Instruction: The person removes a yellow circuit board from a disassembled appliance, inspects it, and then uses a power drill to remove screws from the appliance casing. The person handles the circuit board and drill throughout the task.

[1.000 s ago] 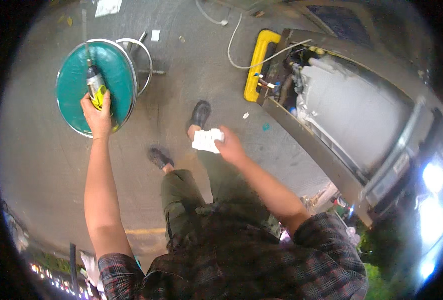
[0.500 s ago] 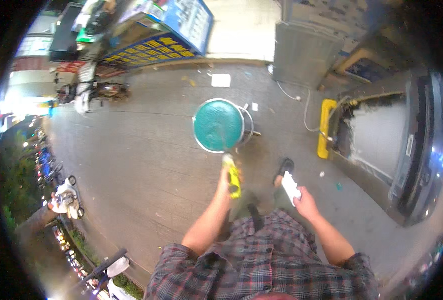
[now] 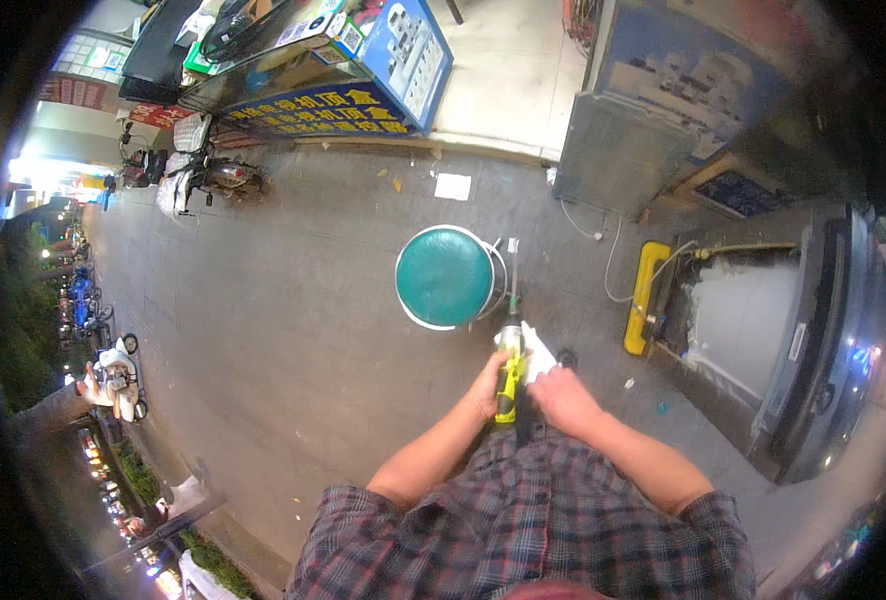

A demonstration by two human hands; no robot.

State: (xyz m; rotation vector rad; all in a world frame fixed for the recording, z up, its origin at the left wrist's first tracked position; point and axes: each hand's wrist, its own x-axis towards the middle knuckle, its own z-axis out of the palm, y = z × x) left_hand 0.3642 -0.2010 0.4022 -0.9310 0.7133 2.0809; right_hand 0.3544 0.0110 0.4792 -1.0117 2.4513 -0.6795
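Observation:
My left hand (image 3: pixel 487 388) is closed around a slim yellow-green and black power drill (image 3: pixel 508 384). Its grey nose and thin long bit point away from me, just right of the round stool. In my right hand (image 3: pixel 566 400) is a white wipe (image 3: pixel 537 352), which looks like tissue or cloth and lies against the drill's right side near the nose. Both hands are close together in front of my waist. Beyond the drill stands the stool (image 3: pixel 445 277) with a round green seat and a pale metal rim.
A sheet of white paper (image 3: pixel 453 187) lies on the grey pavement (image 3: pixel 263 300). Right of me are a yellow bar-shaped piece (image 3: pixel 646 298), a white cable (image 3: pixel 613 270) and a large dark-framed unit (image 3: pixel 753 320). Ahead stands a glass counter (image 3: pixel 313 115); parked scooters (image 3: pixel 198 175) are at the far left.
The drill has swung right and now points straight ahead. My right hand has come in leftward with the white wipe, bringing it against the drill.

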